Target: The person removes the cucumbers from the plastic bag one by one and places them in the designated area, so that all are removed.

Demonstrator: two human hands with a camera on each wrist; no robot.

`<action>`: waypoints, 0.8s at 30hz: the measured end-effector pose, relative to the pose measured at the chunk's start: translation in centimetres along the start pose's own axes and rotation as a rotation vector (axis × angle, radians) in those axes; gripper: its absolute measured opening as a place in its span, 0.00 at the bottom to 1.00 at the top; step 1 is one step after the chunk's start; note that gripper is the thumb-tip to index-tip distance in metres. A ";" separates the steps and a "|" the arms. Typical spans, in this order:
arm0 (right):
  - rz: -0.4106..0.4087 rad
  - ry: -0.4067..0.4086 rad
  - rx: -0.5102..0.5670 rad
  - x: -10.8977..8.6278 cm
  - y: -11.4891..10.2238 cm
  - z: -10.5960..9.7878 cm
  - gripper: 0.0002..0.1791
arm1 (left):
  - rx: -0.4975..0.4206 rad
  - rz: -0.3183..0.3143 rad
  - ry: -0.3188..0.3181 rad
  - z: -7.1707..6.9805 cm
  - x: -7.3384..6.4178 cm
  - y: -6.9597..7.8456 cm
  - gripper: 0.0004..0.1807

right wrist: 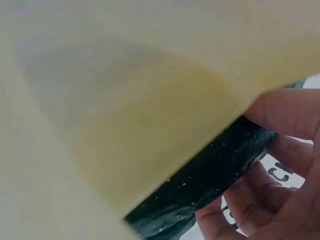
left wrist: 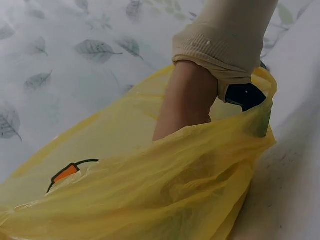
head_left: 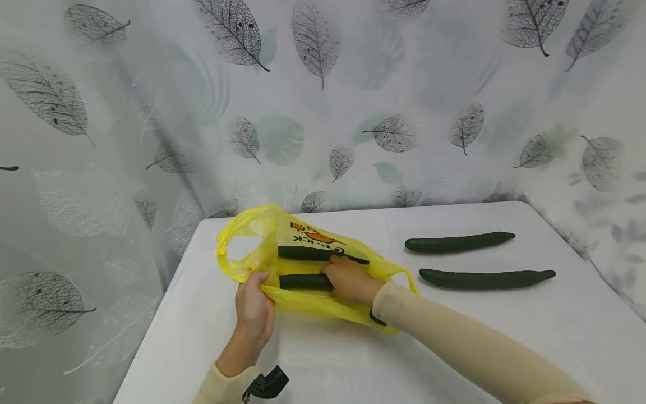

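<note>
A yellow plastic bag [head_left: 313,300] lies on its side on the white table, its mouth wide and its handle loop toward the left. My left hand [head_left: 254,308] pinches the near edge of the bag's mouth. Inside, my right hand [head_left: 348,279] grips the nearer cucumber [head_left: 305,281]; the right wrist view shows thumb and fingers around this dark green cucumber [right wrist: 200,180], partly covered by yellow film. A second cucumber [head_left: 303,253] lies behind it in the bag. In the left wrist view, the right forearm [left wrist: 185,100] reaches into the bag, the hand hidden behind the film.
Two more cucumbers lie on the table to the right of the bag, one farther back [head_left: 459,243] and one nearer [head_left: 487,279]. A leaf-patterned curtain [head_left: 348,112] hangs behind the white table [head_left: 333,359] and along its sides.
</note>
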State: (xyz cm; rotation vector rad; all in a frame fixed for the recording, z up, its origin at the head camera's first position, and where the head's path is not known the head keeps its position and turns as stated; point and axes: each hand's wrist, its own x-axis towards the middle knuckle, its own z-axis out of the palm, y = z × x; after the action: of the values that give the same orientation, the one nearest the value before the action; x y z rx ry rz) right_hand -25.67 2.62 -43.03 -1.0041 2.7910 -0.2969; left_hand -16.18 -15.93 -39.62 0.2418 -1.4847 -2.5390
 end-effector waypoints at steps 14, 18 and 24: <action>0.064 -0.124 0.150 -1.0 2.0 -3.3 0.25 | 0.036 0.046 0.011 0.4 -0.3 0.5 0.27; 0.075 -0.149 0.211 -1.4 2.4 -4.2 0.26 | 0.061 0.053 0.036 0.6 -0.4 0.6 0.26; 0.079 -0.162 0.296 -2.4 2.8 -5.1 0.28 | 0.075 0.080 0.045 0.8 -0.5 0.7 0.27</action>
State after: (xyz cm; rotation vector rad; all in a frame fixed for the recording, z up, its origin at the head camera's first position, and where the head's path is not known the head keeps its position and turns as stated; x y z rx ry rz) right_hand -26.66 6.89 -38.61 -0.8084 2.5370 -0.5702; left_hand -15.80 -15.45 -38.64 0.2440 -1.5420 -2.4034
